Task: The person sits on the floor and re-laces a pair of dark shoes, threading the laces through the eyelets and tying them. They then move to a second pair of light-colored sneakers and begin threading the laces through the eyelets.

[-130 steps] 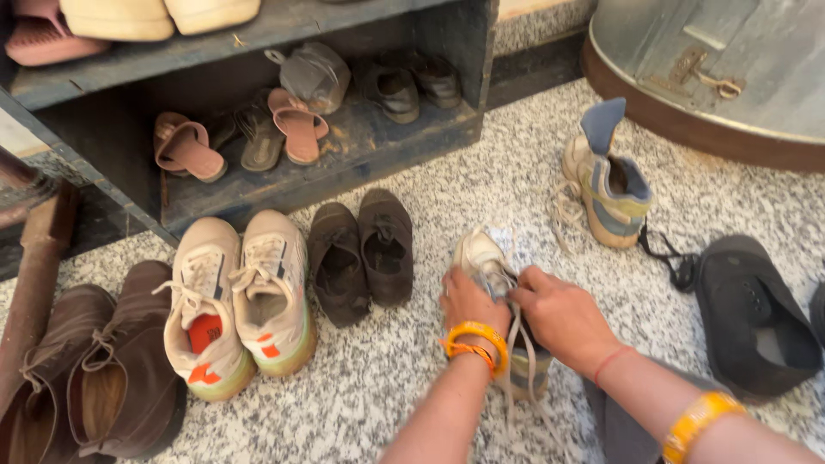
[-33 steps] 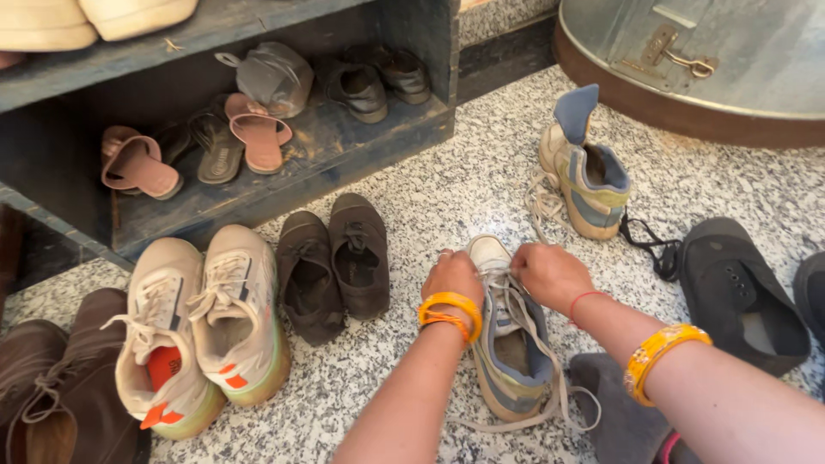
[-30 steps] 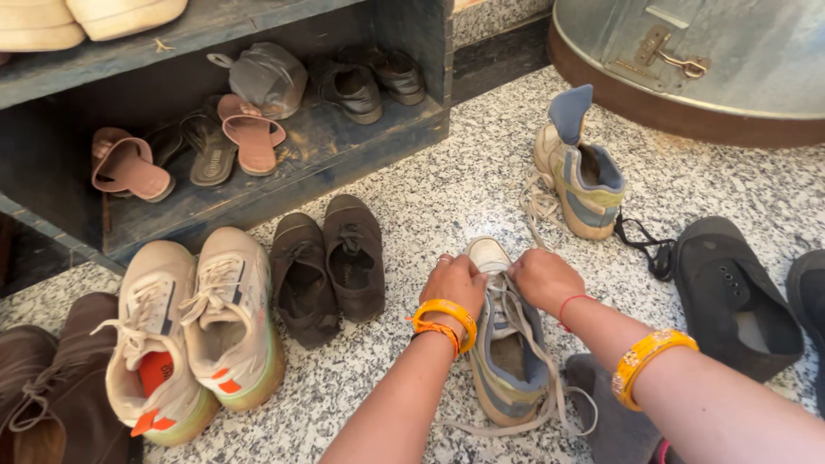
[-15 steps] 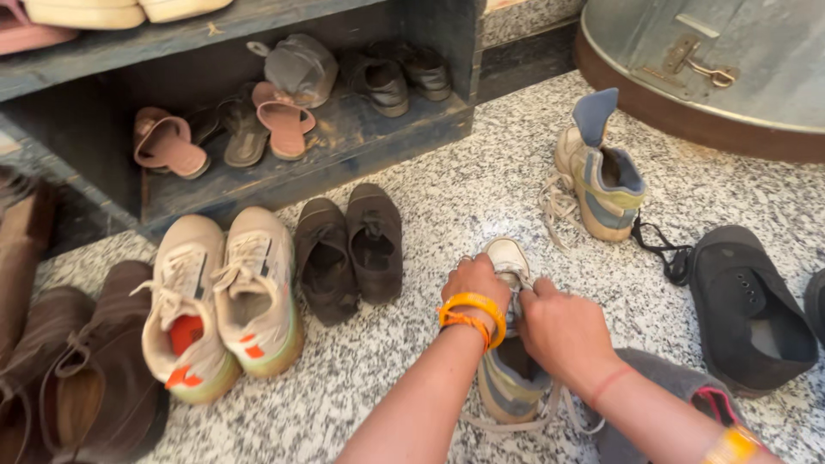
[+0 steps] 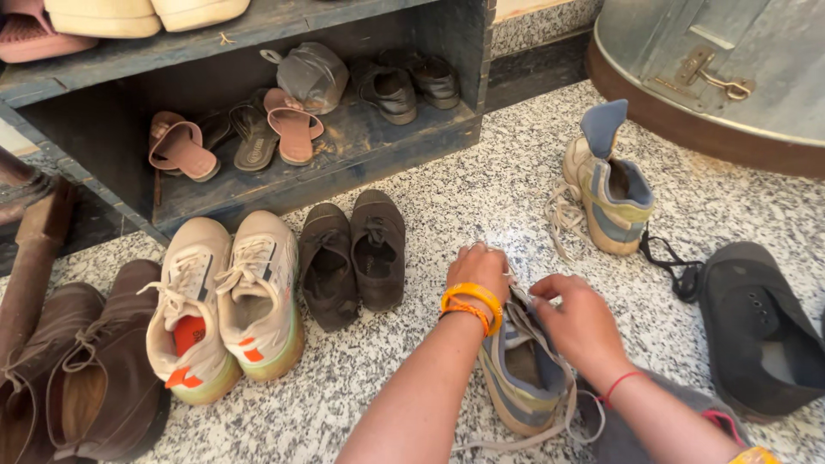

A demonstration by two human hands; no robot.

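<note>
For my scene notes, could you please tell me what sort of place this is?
Probably a home entryway or shoe-storage corner: a dark wooden shoe rack holds sandals, pairs of shoes line the speckled stone floor, and both hands, left hand and right hand, work on a sneaker.

Left of the hands stand two beige sneakers (image 5: 225,302), two dark brown shoes (image 5: 354,253) and two brown boots (image 5: 82,369); beyond them, one grey-blue sneaker (image 5: 608,193).

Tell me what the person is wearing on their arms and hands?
Both arms are bare, with no sleeves or gloves. The left hand has two bangles at the wrist, a yellow one and a thinner orange one. The right hand has a thin red thread round its wrist, and a yellow bangle further up.
</note>
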